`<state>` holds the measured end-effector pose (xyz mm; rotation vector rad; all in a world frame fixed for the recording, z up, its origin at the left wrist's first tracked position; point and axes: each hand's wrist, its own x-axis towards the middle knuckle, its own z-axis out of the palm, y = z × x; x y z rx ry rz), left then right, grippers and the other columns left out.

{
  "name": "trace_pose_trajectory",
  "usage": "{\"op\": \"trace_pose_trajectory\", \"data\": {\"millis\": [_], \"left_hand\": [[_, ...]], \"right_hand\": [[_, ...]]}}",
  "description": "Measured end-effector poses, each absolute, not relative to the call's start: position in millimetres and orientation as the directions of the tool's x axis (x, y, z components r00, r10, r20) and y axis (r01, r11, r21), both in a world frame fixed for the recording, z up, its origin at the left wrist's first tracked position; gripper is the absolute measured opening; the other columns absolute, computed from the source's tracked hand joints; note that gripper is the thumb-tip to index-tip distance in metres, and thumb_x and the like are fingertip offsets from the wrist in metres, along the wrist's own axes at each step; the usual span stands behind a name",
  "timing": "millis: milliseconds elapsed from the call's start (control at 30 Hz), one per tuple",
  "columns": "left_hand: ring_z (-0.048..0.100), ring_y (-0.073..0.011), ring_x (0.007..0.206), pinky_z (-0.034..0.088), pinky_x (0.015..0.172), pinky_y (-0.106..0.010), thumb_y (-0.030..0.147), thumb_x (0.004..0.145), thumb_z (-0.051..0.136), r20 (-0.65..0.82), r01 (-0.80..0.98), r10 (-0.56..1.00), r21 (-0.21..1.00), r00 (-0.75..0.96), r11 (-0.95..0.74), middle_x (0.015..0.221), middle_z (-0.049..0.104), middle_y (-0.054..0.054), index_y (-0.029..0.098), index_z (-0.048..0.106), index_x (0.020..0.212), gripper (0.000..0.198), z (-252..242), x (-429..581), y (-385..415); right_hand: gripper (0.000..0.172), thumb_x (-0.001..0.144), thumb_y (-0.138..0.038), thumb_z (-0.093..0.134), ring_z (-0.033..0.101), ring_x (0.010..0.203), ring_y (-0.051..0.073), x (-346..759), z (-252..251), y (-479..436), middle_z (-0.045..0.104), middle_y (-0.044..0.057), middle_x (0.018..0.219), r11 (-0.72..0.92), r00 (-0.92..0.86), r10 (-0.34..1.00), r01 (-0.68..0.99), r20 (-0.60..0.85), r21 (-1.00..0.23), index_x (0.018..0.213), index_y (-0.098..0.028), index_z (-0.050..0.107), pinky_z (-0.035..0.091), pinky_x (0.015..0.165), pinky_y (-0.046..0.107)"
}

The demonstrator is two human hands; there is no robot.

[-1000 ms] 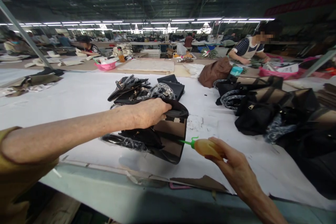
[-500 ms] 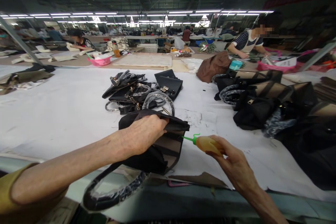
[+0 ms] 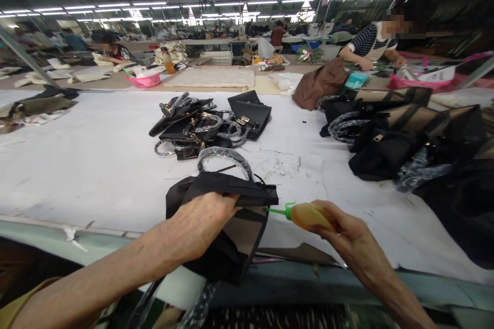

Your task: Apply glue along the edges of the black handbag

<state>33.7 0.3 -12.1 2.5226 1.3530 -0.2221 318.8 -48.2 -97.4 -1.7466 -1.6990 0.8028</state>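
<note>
A black and brown handbag [image 3: 247,236] lies at the table's near edge, one plastic-wrapped handle pointing away from me and another hanging below the edge. My left hand [image 3: 210,218] is closed on the bag's upper edge; its fingertips are partly hidden in the fold. In my right hand [image 3: 343,226] is a squeeze bottle [image 3: 309,215] of amber liquid with a green nozzle. The bottle lies nearly level, and its tip reaches the right side of the bag, just below the black edge. Whether the tip touches the bag I cannot tell.
Beyond the bag is a pile of black handbags [image 3: 193,128] with wrapped handles. Larger black and tan bags [image 3: 389,149] crowd the right side. A brown cloth bag [image 3: 320,85] and a pink basket [image 3: 142,80] stand farther back. One co-worker [image 3: 370,46] works at the far right.
The handbag has tipped, its lower part now hanging farther over the table edge and its far handle standing clearer. Both hands stay on the bag and bottle. The view has shifted slightly.
</note>
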Motion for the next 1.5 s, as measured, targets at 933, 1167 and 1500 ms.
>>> {"op": "trace_pose_trajectory", "data": {"millis": [933,1167,1500], "left_hand": [[0.054,-0.0218,0.11,0.046,0.09,-0.033,0.0,0.076,0.036,-0.39,0.832,0.749,0.093,0.536,-0.548,0.122,0.054,-0.01,0.025,0.04,0.13,0.059,-46,24,-34],[0.058,-0.0218,0.104,0.049,0.085,-0.033,0.002,0.078,0.035,-0.429,0.843,0.739,0.118,0.52,-0.524,0.119,0.057,-0.01,0.026,0.037,0.131,0.058,-44,26,-34],[0.061,-0.0212,0.096,0.049,0.083,-0.032,0.002,0.08,0.032,-0.419,0.845,0.759,0.039,0.498,-0.533,0.11,0.062,-0.011,0.023,0.047,0.124,0.05,-38,28,-34]], "right_hand": [[0.036,0.074,-0.047,0.062,0.058,0.075,0.022,315,-82,-63,0.066,0.001,0.085,-0.286,0.018,0.95,0.458,-0.313,-0.842,0.101,-0.023,0.059,0.043,0.063,0.03],[0.03,0.081,-0.044,0.056,0.054,0.066,0.019,310,-81,-69,0.063,0.0,0.079,-0.247,-0.084,0.939,0.506,-0.332,-0.826,0.102,-0.023,0.06,0.042,0.058,0.029],[0.024,0.08,-0.043,0.058,0.051,0.061,0.017,306,-74,-78,0.059,-0.002,0.071,-0.282,-0.161,0.908,0.447,-0.386,-0.849,0.097,-0.026,0.063,0.041,0.054,0.026]]}}
